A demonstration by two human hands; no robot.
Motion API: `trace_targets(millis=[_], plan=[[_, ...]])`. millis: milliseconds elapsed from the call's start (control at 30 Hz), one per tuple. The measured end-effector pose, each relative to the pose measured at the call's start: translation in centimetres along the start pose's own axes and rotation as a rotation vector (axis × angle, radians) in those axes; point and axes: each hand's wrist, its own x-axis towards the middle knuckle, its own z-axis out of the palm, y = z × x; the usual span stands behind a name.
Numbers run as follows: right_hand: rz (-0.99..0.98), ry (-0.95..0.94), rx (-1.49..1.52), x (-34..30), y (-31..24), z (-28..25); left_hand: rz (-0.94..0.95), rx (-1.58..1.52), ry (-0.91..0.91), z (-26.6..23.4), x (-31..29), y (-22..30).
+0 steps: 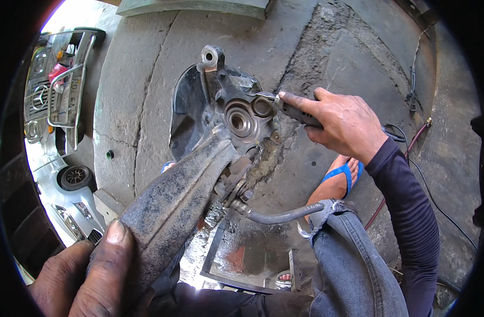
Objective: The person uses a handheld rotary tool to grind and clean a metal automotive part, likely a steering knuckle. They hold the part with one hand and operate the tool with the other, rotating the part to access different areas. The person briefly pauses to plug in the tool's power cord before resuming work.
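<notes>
My left hand point(97, 272) is closed round the near end of a worn metal control arm point(173, 206), thumb on top. The arm's far end meets a steering knuckle point(229, 90) with a round hub bore point(241, 121) and a dark dust shield point(186, 111) at its left. My right hand point(347, 124) grips a dark, slim power tool point(301, 114), its index finger stretched along the body. The tool's metal tip point(268, 97) is at the small round bore point(262, 106) beside the hub; whether it touches cannot be seen. A bent metal rod point(284, 215) runs from a joint below the knuckle toward my jeans.
Below is a cracked concrete floor point(131, 105) with a rough broken strip. A black cable point(429, 187) and a red hose point(376, 212) run at the right. My foot in a blue flip-flop point(343, 175) is near the tool. Parked vehicles point(62, 95) stand at the left.
</notes>
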Motion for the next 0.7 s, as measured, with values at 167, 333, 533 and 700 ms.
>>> trace_targets(millis=[167,333,533,700], plan=[[-0.011,0.001,-0.013,-0.38,0.36,-0.07,0.001,0.003,-0.002,-0.02,-0.01,0.06],[-0.015,0.004,-0.003,-0.41,0.35,0.06,0.0,0.007,-0.007,0.09,0.02,0.15],[-0.021,0.015,0.007,-0.05,0.02,0.1,0.003,0.006,-0.009,0.04,0.11,0.26],[-0.025,0.026,0.011,-0.37,0.17,-0.11,0.006,0.008,-0.013,-0.03,0.05,0.23]])
